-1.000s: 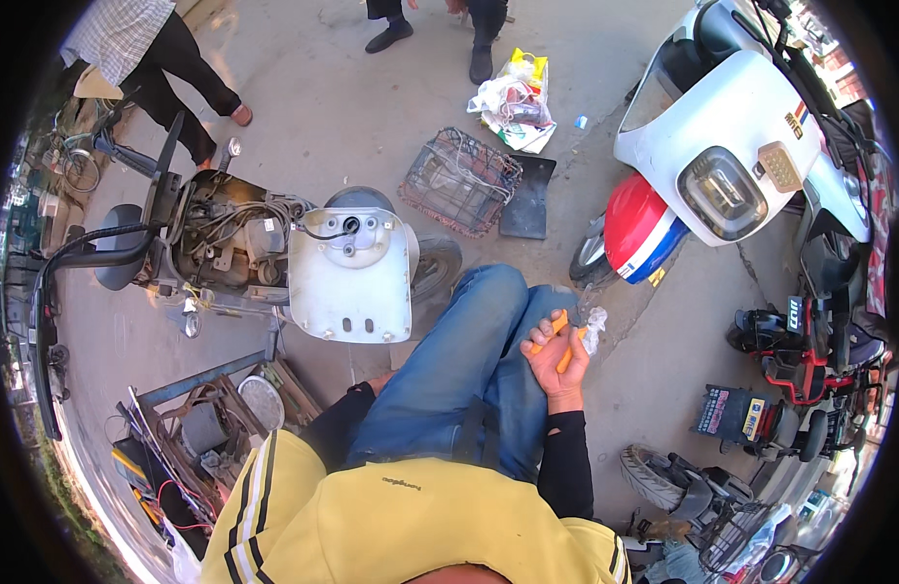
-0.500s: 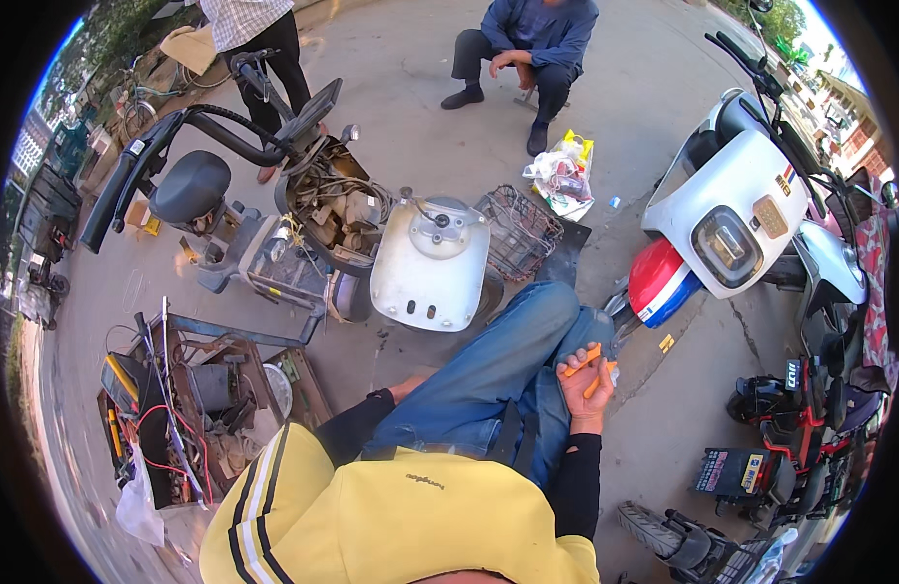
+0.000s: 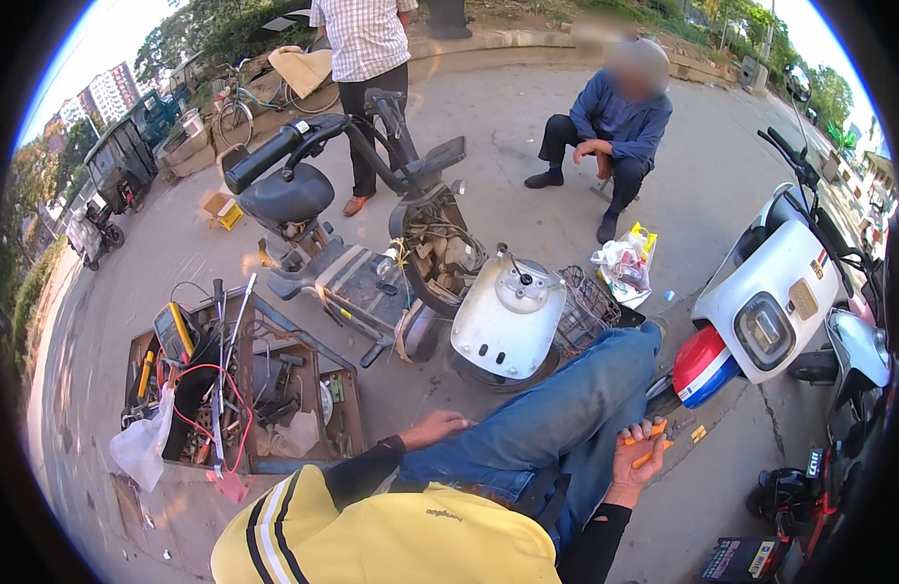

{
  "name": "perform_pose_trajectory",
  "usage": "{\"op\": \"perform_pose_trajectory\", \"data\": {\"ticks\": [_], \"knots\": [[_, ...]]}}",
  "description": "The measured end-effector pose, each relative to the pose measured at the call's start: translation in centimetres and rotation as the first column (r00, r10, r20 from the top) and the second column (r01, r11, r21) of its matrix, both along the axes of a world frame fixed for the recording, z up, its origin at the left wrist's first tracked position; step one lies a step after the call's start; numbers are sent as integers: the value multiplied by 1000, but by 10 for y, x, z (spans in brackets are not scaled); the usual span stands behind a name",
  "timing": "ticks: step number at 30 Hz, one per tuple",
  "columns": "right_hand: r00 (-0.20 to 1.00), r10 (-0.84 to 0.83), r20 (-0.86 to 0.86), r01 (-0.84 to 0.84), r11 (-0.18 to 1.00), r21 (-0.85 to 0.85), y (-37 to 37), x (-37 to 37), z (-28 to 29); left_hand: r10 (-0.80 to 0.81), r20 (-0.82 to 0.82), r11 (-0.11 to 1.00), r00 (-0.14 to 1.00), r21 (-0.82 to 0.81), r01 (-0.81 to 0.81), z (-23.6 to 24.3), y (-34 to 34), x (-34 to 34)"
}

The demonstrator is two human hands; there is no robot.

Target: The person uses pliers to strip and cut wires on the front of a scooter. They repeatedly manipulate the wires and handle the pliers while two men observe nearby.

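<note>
My right hand [image 3: 632,459] is closed on orange-handled pliers [image 3: 654,436] beside my right leg; the tool's head is hard to make out. My left hand [image 3: 438,426] is low at my left side by my jeans, fingers loosely extended with nothing visible in them. In front of me stands a partly dismantled dark scooter [image 3: 328,277] with exposed wiring and a white metal front panel [image 3: 495,331]. To my left lies an open metal toolbox [image 3: 338,399] full of tools, red cable and a plastic bag.
A person in blue [image 3: 615,131] squats ahead; another in a checked shirt [image 3: 357,39] stands behind the scooter. A white scooter [image 3: 785,273] with a red-and-blue mudguard stands right, beside other scooters. A wire basket [image 3: 586,311], bags [image 3: 623,261] and a cardboard box [image 3: 219,206] lie on the ground.
My view has swung up and leftward, revealing more of the two people, the toolbox and the street. My left hand has moved forward along my leg; my right keeps hold of the pliers.
</note>
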State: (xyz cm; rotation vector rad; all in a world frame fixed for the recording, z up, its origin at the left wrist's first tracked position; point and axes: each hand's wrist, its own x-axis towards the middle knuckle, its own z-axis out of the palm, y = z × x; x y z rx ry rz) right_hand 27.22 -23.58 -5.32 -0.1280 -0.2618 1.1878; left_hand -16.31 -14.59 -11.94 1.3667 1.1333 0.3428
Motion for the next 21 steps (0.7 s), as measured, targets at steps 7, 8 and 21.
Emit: {"op": "perform_pose_trajectory", "data": {"ticks": [7, 8, 21], "knots": [[981, 25, 193, -52, 990, 134, 40, -12, 84, -249, -149, 964, 957, 51, 259, -36, -29, -58], [973, 42, 228, -66, 993, 97, 42, -14, 88, -305, -184, 942, 934, 85, 324, -55, -46, -76], [949, 159, 273, -173, 985, 27, 116, -19, 104, 198, -109, 822, 974, -523, -226, -62, -171, -116]]}}
